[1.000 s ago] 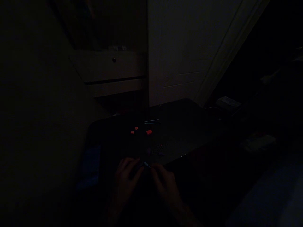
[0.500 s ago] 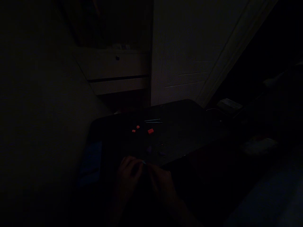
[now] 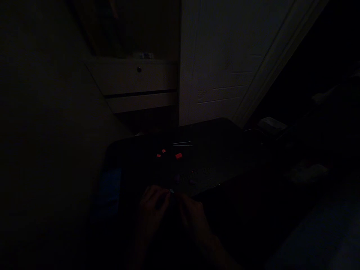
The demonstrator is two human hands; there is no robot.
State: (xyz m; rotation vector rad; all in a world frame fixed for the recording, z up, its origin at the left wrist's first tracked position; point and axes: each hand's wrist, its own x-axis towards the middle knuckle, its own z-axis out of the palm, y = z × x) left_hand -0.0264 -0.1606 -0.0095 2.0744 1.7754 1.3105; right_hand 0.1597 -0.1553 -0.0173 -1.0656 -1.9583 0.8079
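The scene is very dark. My left hand point(image 3: 153, 206) is closed in a pinch near the front edge of the table, with a small pale shiny piece point(image 3: 171, 191) at its fingertips; its kind is too dim to tell. Close beside it on the right, my right hand point(image 3: 194, 213) has its fingers drawn together, and whatever they hold is hidden in shadow. Just beyond the hands lie two small dark pieces, one purplish point(image 3: 177, 179) and one greyish point(image 3: 192, 181). A tiny red dot point(image 3: 192, 171) shows behind them.
On the dark table point(image 3: 219, 150) lie a red block point(image 3: 179, 156), two smaller red pieces point(image 3: 161, 153) and thin metal tweezers point(image 3: 182, 144). A blue flat thing point(image 3: 108, 191) is at the left. Drawers point(image 3: 135, 80) and a pale door point(image 3: 216, 67) stand behind. A whitish box point(image 3: 272, 123) sits right.
The pale piece at my left fingertips has turned slightly and shows more of its face. Both hands stay nearly in place.
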